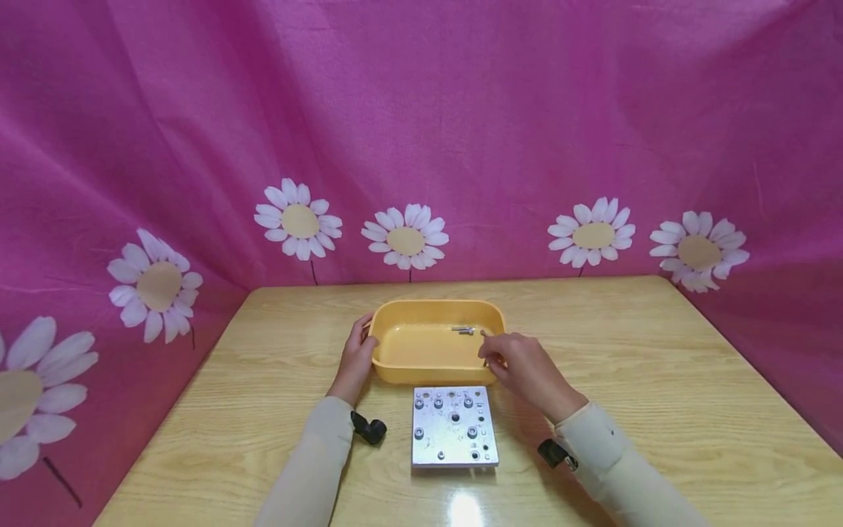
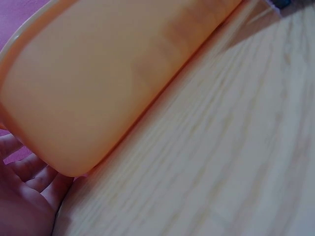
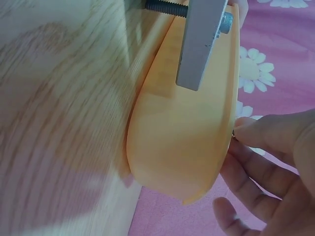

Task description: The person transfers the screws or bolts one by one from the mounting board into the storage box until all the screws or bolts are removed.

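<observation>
A shallow yellow plastic tray (image 1: 421,375) stands on the table, with several small screws (image 1: 464,330) lying inside towards its right. My left hand (image 1: 358,357) grips the tray's left end, thumb over the rim and fingers outside; the left wrist view shows those fingers (image 2: 32,172) against the outer wall. Over the right end of the tray, my right hand (image 1: 523,369) pinches a small screw (image 1: 484,334) between thumb and fingers, mostly hidden by the fingertips. In front of the tray sits a square metal plate (image 1: 448,439) with several socket head screws in its holes.
In the right wrist view the plate's edge (image 3: 197,54) shows a threaded bolt (image 3: 167,7) sticking out of its underside. The wooden table (image 1: 263,410) ends at a pink curtain with white flowers (image 1: 494,146). Each wrist wears a small black camera (image 1: 370,428).
</observation>
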The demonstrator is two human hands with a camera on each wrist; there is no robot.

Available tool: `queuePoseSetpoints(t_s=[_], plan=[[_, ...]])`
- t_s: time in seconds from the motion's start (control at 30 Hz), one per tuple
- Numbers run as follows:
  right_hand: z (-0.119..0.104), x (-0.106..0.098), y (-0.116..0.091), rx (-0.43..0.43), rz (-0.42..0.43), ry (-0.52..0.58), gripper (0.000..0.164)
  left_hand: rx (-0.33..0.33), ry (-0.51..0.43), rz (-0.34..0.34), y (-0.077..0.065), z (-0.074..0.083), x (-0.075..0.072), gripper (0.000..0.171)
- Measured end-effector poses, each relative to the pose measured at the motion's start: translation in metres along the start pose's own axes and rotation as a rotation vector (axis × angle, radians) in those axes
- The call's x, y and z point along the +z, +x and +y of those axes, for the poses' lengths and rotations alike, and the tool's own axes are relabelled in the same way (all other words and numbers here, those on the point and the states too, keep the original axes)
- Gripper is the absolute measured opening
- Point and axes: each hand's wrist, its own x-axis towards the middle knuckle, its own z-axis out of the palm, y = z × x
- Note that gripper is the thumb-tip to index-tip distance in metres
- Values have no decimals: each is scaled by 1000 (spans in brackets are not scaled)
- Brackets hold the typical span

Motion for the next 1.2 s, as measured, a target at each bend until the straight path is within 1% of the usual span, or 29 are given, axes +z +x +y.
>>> queuePoseSetpoints(t_s=[0.17, 0.4, 0.47, 0.63, 0.73, 0.97, 1.2], plan=[[1, 1, -1, -34, -3, -24, 15, 11, 12, 12, -2, 0, 1, 56], [2, 3, -2, -116, 43, -28, 17, 20, 29, 34, -6, 0, 2, 55], [2, 2, -2, -108, 37, -22, 18, 19, 30, 31, -6, 1, 2, 55], [2, 1, 0, -46, -25, -9, 19, 0, 30, 18, -6, 3, 2, 55], [2, 1, 0, -34, -44, -13, 21, -10, 29, 13, -6, 4, 2, 55], [2, 1, 0, -30, -51, 13, 21, 5, 32, 17, -5, 3, 2, 57], [2, 1, -1, -24, -34, 19, 21, 8, 37, 20, -5, 2, 2, 54]])
